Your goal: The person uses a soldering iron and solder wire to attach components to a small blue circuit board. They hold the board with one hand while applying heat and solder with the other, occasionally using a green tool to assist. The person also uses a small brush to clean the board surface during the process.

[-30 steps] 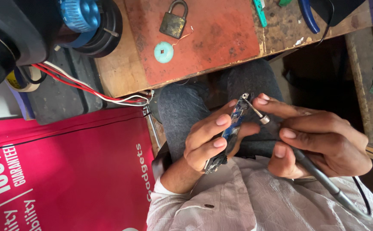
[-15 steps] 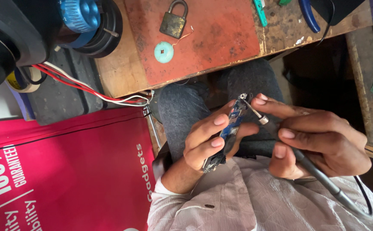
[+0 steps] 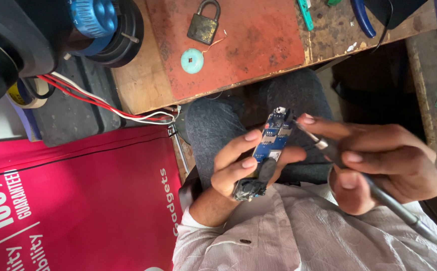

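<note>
Firmly, left hand (image 3: 238, 165) fingers clasp blue circuit board (image 3: 273, 138); right hand (image 3: 379, 160) grips soldering iron (image 3: 379, 193).

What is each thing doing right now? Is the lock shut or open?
Padlock: shut, lying flat on the bench.
Blue circuit board: bare, held upright.
Left hand: gripping the circuit board.
Right hand: closed around the soldering iron.
Soldering iron: tip at the board's top edge.
Teal disc: lying flat.
</note>
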